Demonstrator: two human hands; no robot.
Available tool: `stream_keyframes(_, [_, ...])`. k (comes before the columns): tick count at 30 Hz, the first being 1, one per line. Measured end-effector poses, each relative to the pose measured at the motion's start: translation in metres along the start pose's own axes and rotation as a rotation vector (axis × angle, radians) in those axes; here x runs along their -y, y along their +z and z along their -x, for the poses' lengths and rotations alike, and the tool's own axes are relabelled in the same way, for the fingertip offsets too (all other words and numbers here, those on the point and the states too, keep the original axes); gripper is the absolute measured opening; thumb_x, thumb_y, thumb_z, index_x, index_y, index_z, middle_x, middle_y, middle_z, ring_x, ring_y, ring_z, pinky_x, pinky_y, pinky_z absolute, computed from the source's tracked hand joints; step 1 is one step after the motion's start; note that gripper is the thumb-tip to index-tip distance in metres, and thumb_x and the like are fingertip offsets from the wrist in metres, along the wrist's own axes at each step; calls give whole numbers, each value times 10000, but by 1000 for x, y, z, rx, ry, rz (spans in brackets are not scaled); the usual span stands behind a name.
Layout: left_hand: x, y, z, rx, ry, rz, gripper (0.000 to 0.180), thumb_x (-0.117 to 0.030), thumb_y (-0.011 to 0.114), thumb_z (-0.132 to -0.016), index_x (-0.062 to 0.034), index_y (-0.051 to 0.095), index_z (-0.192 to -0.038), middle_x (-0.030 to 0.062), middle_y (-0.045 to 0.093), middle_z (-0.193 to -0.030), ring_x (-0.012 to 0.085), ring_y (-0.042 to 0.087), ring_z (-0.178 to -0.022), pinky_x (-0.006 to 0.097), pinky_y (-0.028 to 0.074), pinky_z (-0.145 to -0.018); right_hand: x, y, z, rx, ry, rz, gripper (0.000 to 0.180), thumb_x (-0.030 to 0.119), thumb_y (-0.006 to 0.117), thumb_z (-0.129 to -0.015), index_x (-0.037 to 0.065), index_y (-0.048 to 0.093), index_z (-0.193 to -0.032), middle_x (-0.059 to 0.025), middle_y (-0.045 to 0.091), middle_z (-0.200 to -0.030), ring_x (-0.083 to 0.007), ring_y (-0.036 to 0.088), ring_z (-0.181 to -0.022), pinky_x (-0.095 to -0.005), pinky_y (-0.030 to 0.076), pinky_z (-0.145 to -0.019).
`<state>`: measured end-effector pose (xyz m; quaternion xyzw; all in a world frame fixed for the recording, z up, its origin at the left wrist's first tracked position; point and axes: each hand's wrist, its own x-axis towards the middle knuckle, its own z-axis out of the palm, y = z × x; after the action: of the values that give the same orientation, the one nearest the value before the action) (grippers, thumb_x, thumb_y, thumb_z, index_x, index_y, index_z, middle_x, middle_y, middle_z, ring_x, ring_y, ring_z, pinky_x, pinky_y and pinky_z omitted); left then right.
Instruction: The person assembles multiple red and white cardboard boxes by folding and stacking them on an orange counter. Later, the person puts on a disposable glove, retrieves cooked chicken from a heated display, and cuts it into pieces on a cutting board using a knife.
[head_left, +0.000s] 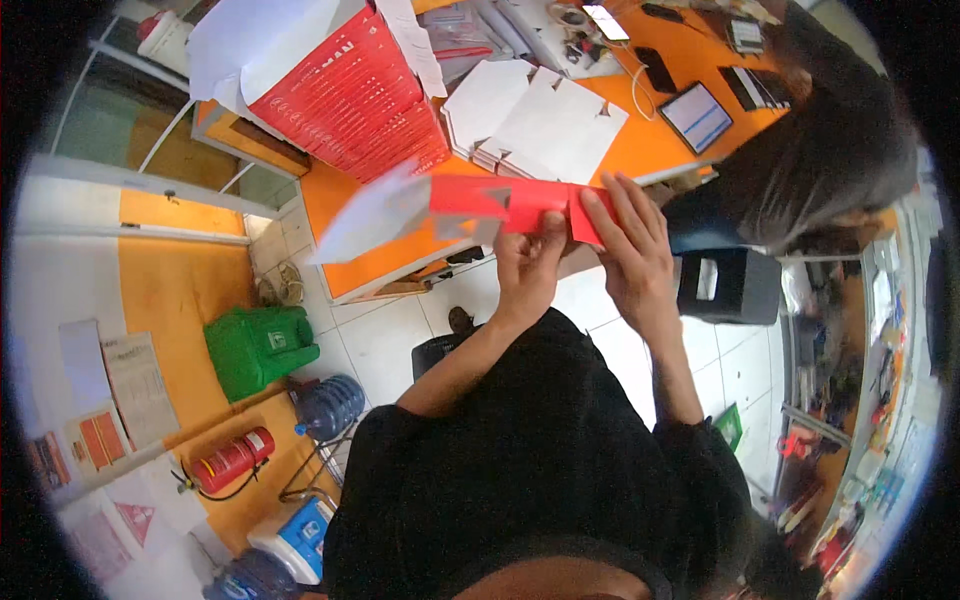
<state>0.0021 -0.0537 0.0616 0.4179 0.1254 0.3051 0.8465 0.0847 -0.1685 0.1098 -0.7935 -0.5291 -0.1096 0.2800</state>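
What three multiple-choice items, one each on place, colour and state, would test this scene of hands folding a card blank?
1. Where is the stack of flat white card blanks? A orange table B floor C chair
2. What colour is the folded card blank on its printed side? A blue B red C green
3. How do the left hand and right hand stand? A both grip it B one idle C both empty

A: it lies on the orange table. B: the face is red. A: fingers of both pinch it.
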Motion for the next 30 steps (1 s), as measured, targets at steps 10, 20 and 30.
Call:
stream_keyframes(10, [-28,-123,38,169,5,-205,217,-116,628,-915,-37,536,-1094,32,603,-1005,128,586,-924,287,483,-801,84,-5,-22,138,257,-461,465,289,662,-857,-30,595,-1188,-231,647,-1087,-329,630,-1052,-357,468,-917])
stream_keyframes(20, [-89,-191,87,-109,-102,-339,202,-35,623,-896,-24,562,-1089,25,608,-1015,104,564,-944,274,462,-844,167,101,-19,59,167,-519,228,128,720,-782,8,685,-972,-164,683,-869,-308,655,-797,-370,499,-783])
stream_keyframes(30, [-95,-232,87,-322,-4,-315,207,-122,628,-916,4,598,-1079,27,640,-961,75,573,-863,232,459,-743,193,173,-29,39,197,-637,102,76,711,-788,18,721,-872,-125,700,-785,-240,654,-700,-335,488,-747])
